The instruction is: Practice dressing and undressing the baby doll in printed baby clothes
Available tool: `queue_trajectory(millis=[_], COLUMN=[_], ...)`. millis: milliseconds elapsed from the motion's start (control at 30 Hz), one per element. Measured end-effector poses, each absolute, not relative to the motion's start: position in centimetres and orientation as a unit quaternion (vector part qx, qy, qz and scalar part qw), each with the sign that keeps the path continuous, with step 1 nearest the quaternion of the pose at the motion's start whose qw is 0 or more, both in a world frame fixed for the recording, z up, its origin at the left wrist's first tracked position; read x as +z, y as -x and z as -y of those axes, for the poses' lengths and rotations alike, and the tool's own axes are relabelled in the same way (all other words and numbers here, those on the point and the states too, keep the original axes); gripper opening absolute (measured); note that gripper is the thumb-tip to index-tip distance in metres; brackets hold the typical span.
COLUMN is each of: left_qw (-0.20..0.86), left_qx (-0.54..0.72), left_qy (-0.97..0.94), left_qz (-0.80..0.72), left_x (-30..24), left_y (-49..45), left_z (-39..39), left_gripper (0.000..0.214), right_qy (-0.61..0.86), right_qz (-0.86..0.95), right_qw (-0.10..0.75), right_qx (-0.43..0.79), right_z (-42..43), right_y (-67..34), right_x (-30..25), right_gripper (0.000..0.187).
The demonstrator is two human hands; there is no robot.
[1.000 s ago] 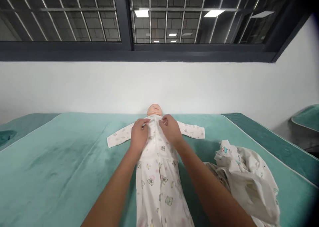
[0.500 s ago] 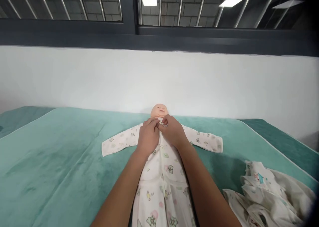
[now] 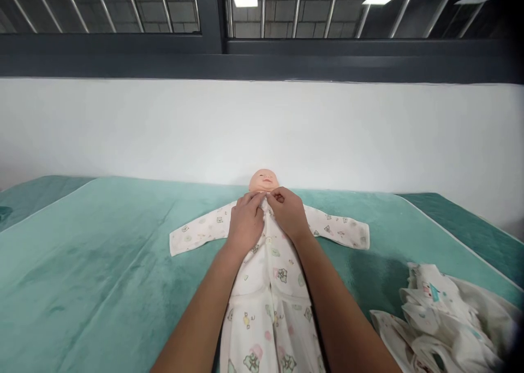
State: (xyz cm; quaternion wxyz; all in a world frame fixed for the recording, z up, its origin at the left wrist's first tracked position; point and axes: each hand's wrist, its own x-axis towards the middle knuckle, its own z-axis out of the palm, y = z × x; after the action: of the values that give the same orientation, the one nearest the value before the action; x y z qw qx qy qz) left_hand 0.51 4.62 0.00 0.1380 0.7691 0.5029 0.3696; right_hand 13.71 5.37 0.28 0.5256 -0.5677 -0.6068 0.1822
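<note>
A baby doll (image 3: 264, 180) lies face up on a teal blanket (image 3: 102, 264), its head toward the wall. It wears a white romper (image 3: 270, 285) printed with small animals, sleeves spread out to both sides. My left hand (image 3: 245, 224) and my right hand (image 3: 289, 213) rest on the doll's upper chest, side by side. Both pinch the romper's front edges together at the neckline, just under the chin. My forearms cover parts of the romper's body.
A crumpled heap of white printed baby clothes (image 3: 442, 318) lies on the blanket at the lower right. A white wall (image 3: 262, 132) rises right behind the doll's head, with a dark-framed window (image 3: 213, 51) above. A darker teal surface (image 3: 470, 225) borders the right side.
My hands came together from the two sides of the chest to the neckline and now pinch the collar edges. The view shifted, so the clothes heap sits further toward the lower right.
</note>
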Motion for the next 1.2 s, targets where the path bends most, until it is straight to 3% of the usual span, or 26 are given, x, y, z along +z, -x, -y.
queue_trajectory(millis=[267,367,533,967,1200], left_qw=[0.162,0.168,0.178,0.208,0.196], left_qx=[0.422,0.434,0.440,0.430,0.421], left_qy=[-0.760,-0.758,-0.751,-0.759,-0.762], left_qz=[-0.467,-0.457,-0.460,-0.443,-0.452], left_x=[0.0,0.0,-0.6,-1.6,-1.3], left_y=[-0.5,-0.4,0.2,1.2,1.0], left_z=[-3.6,-2.4,-0.2,0.4,0.4], left_gripper=[0.036,0.030,0.033,0.038,0.038], right_qy=[0.575,0.567,0.559,0.558,0.534], right_qz=[0.515,0.546,0.578,0.621,0.594], right_qw=[0.596,0.587,0.571,0.530,0.570], right_qx=[0.221,0.189,0.169,0.144,0.193], right_z=[-3.6,-1.9,0.7,1.5,1.1], right_y=[-13.8,-13.4,-12.6,-12.3,-13.1], right_x=[-0.1,-0.3,-0.6,-0.9,-0.8], right_gripper=[0.011,0.021,0.022,0.002,0.008])
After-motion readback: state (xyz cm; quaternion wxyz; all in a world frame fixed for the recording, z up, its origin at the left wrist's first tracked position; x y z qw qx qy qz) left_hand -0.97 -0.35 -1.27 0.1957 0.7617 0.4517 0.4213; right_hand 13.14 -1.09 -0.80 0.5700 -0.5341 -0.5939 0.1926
